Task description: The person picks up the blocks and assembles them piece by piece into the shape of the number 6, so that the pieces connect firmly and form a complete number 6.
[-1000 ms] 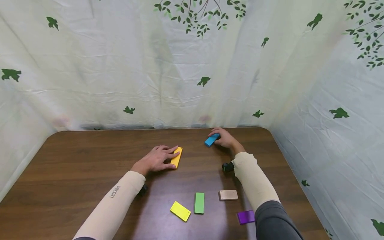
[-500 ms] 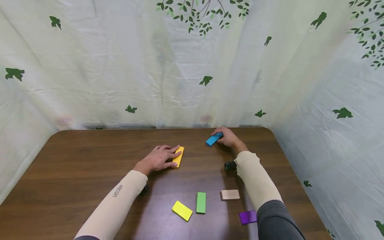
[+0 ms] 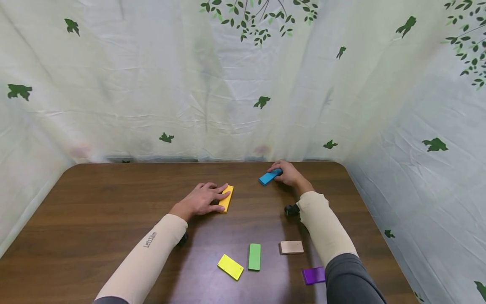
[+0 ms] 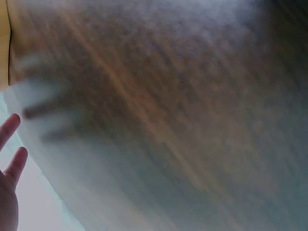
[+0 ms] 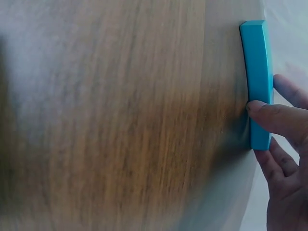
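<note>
My right hand (image 3: 290, 174) pinches the right end of a flat blue block (image 3: 267, 177) near the far edge of the table. Seen from the right wrist, the thumb lies on one long side of the blue block (image 5: 258, 62), with the other fingers behind it and at its lower end. Left of it, my left hand (image 3: 200, 201) rests with straight, spread fingers on an orange-yellow block (image 3: 226, 202), thumb at the near end and index finger at the far end. Only a strip of the orange-yellow block (image 4: 4, 43) and two raised fingers (image 4: 14, 166) appear in the left wrist view.
Nearer on the brown table (image 3: 114, 211) lie a bright yellow block (image 3: 230, 267), a green block (image 3: 254, 256) and a beige block (image 3: 291, 247). A purple block (image 3: 313, 275) is partly covered by the right sleeve. A white curtain (image 3: 152, 84) with leaf prints surrounds the table.
The blue block has turned slightly in my right hand, its free end swinging a little left. My left hand keeps its place on the orange-yellow block. The head view has shifted slightly.
</note>
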Tool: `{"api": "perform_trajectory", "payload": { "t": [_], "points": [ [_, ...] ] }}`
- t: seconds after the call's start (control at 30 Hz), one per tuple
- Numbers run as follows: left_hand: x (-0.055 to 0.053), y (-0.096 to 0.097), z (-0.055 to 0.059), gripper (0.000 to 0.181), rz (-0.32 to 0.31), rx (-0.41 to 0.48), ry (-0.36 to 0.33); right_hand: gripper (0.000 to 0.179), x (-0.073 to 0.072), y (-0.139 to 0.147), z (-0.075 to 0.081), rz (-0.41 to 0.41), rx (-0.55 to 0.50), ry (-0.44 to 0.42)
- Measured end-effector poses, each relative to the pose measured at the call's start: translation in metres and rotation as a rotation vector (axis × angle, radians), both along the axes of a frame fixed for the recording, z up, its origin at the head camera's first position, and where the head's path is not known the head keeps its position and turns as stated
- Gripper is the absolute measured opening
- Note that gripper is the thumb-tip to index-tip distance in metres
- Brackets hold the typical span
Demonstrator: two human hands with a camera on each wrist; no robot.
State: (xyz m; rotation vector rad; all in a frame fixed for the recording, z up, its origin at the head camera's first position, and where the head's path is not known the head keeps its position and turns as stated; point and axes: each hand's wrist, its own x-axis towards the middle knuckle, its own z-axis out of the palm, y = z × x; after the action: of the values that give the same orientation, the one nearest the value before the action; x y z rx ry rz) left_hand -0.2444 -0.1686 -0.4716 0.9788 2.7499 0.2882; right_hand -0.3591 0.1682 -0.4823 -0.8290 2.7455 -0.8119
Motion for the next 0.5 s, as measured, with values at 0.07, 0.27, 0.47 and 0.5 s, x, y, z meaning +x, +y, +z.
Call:
{"api": "perform_trajectory", "payload": {
  "t": [0.07,0.27,0.47,0.5],
  "points": [
    [0.0,0.0,0.0,0.06,-0.001,-0.005,0.004,0.031,-0.001,-0.002,0.001,0.014,0.013,0.008],
    [0.001,-0.002,0.0,0.06,0.0,-0.018,0.008,0.032,-0.003,-0.008,0.004,0.059,0.03,0.021],
    [0.002,-0.001,0.001,0.059,0.002,-0.013,0.015,0.032,-0.005,-0.014,0.004,0.084,0.03,0.046],
    [0.003,0.0,0.001,0.059,0.002,-0.014,0.016,0.032,-0.005,-0.015,0.004,0.084,0.029,0.042]
  ]
}}
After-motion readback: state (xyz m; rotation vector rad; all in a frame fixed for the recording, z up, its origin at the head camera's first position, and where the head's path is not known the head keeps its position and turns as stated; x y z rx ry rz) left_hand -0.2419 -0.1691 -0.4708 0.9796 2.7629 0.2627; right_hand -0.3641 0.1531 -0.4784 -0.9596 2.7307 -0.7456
